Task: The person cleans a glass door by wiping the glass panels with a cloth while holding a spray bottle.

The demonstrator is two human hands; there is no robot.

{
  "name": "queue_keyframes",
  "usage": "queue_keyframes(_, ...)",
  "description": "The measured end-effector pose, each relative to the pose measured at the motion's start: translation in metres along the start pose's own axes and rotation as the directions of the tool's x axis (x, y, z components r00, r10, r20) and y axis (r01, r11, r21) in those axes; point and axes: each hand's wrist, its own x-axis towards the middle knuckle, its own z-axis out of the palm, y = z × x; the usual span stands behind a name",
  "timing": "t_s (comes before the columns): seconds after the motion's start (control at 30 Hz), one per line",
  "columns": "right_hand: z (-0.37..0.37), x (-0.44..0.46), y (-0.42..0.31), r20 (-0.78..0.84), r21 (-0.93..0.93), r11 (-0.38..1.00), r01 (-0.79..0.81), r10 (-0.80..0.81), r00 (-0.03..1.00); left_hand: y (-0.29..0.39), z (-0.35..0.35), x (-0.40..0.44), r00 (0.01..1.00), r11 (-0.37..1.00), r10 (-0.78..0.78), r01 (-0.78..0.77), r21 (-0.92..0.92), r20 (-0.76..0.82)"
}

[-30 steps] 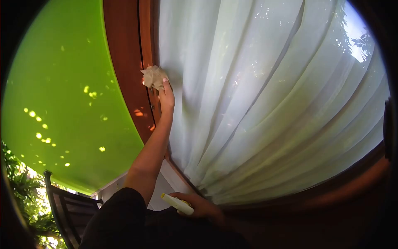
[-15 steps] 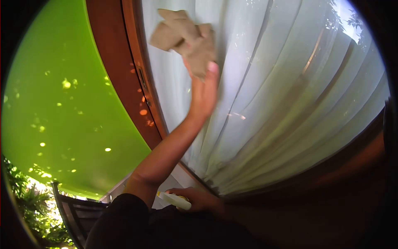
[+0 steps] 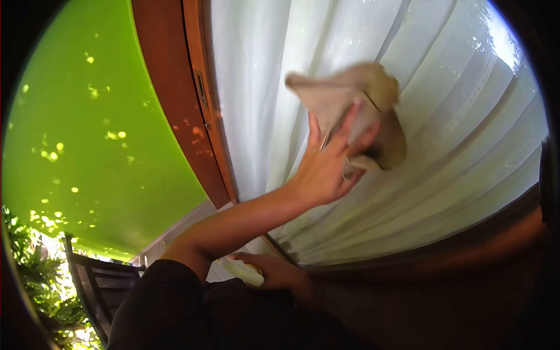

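Observation:
My left hand (image 3: pixel 329 166) presses a beige cloth (image 3: pixel 344 96) to the glass pane (image 3: pixel 256 116), fingers spread over it. The cloth is crumpled and blurred by motion, with one corner sticking out to the left and folds bulging to the right. Low in the view, close to my body, my right hand (image 3: pixel 277 273) is closed around a whitish bottle (image 3: pixel 242 271) with a bit of yellow on it. Much of that bottle and the right fingers lie in shadow or are hidden.
White curtains (image 3: pixel 466 116) hang behind the glass. A reddish-brown wooden frame (image 3: pixel 201 116) with a latch runs along its left side. Left of that is a bright green wall (image 3: pixel 87 163). A dark slatted chair (image 3: pixel 102 283) and plants (image 3: pixel 35 280) are at lower left.
My left hand has swept the cloth right and down across the glass, and the cloth has spread out wider. My right hand still holds the bottle low down. The view has shifted slightly.

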Motion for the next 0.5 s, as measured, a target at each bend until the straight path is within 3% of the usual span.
queue_keyframes(0.1, 0.001, 0.0, -0.001, -0.002, -0.034, 0.999, -0.015, 0.015, 1.0, -0.015, -0.024, 0.012, 0.987, 0.992, 0.079, -0.064, 0.11, -0.139)
queue_keyframes(0.2, -0.002, 0.001, -0.004, 0.025, -0.033, 0.999, -0.032, 0.032, 0.999, -0.058, -0.037, 0.019, 0.963, 0.99, 0.072, -0.037, 0.14, -0.26)
queue_keyframes(0.23, -0.002, 0.002, -0.001, 0.037, -0.026, 0.999, -0.037, 0.038, 0.999, -0.068, -0.04, 0.022, 0.942, 0.999, 0.015, -0.001, 0.042, -0.336)
queue_keyframes(0.27, -0.002, 0.003, 0.002, 0.045, -0.017, 0.999, -0.032, 0.032, 0.998, -0.085, -0.039, 0.025, 0.901, 0.997, 0.06, -0.033, 0.07, -0.43)
queue_keyframes(0.3, -0.001, 0.003, 0.006, 0.053, -0.007, 1.0, -0.027, 0.027, 0.998, -0.102, -0.041, 0.019, 0.922, 0.994, 0.016, 0.029, 0.109, -0.388)
queue_keyframes(0.33, 0.0, 0.004, 0.01, 0.061, 0.003, 1.0, -0.023, 0.022, 0.998, -0.123, -0.035, 0.016, 0.89, 0.994, 0.015, 0.038, 0.106, -0.456)
queue_keyframes(0.43, -0.002, 0.005, 0.013, 0.099, -0.018, 0.999, -0.047, 0.049, 0.994, -0.169, -0.027, 0.004, 0.849, 0.967, -0.252, 0.236, -0.093, -0.464)
queue_keyframes(0.5, -0.004, 0.007, 0.015, 0.117, 0.02, 0.999, -0.05, 0.048, 0.992, -0.186, -0.023, -0.001, 0.812, 0.938, -0.346, 0.287, -0.196, -0.469)
